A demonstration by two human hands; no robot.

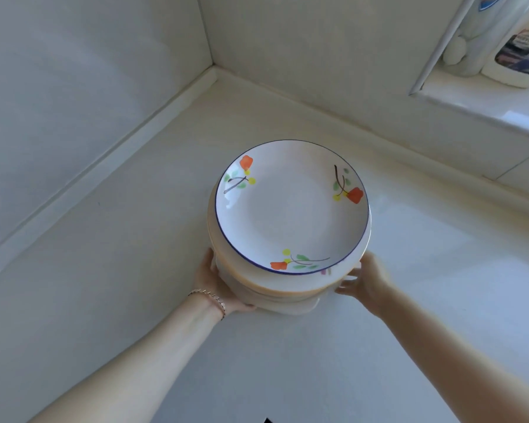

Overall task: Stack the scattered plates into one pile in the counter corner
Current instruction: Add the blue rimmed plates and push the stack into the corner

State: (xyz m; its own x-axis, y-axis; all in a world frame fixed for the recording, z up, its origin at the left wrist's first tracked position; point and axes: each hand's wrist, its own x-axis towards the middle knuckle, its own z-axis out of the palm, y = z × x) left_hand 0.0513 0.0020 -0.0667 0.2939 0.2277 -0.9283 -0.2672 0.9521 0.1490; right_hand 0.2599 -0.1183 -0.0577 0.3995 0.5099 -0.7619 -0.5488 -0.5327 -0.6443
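A pile of several plates (287,288) stands on the white counter (135,270), a little out from the wall corner (214,68). The top plate (290,209) is white with a thin blue rim and three orange flower sprigs. Cream and orange-edged plates lie under it. My left hand (214,285) presses flat against the pile's lower left side, a bracelet on its wrist. My right hand (364,282) touches the pile's lower right side with fingers spread. The plates hide the fingertips of both hands.
Two white walls meet behind the pile. A window sill (486,99) at the upper right carries a white labelled jug (519,53) and a white bottle (474,35). Bare counter lies left, right and in front of the pile.
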